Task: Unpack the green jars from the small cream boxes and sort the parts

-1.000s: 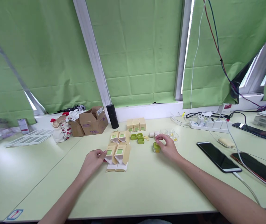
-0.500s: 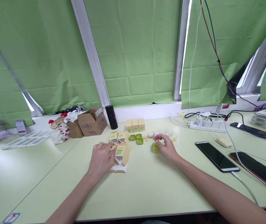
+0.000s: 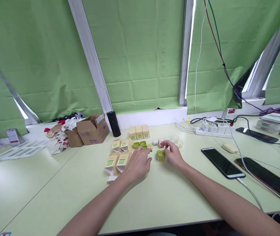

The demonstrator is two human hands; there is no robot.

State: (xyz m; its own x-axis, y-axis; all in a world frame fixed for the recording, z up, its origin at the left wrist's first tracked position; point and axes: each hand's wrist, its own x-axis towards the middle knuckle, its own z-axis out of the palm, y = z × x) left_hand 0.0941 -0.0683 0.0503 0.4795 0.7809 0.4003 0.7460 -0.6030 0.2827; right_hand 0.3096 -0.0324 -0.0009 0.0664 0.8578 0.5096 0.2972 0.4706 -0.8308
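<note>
Over the table's middle, my left hand [image 3: 140, 164] is open, its fingers stretched toward small green trays [image 3: 140, 144] and partly covering them. My right hand [image 3: 173, 154] is open too, thumb and index finger apart, close beside a small clear container [image 3: 161, 160] with a green square piece [image 3: 161, 153] on top. Whether the thumb touches that container I cannot tell. Left of my left hand stand several small cream cartons with green labels, such as one carton [image 3: 110, 163], their flaps open. Small yellowish pieces [image 3: 150, 146] lie between the trays and my right hand.
Three cream cartons [image 3: 139, 132] stand at the back near a black cylinder [image 3: 113, 124] and a cardboard box [image 3: 93, 129]. Clear round containers [image 3: 178, 142] and white rolls [image 3: 155, 142] lie behind my right hand. Phones [image 3: 223, 163], cables and a power strip [image 3: 214, 131] occupy the right.
My left hand has left the cream cartons and moved right to the green trays. My right hand remains by the clear container, its thumb lower. The view has shifted slightly.
</note>
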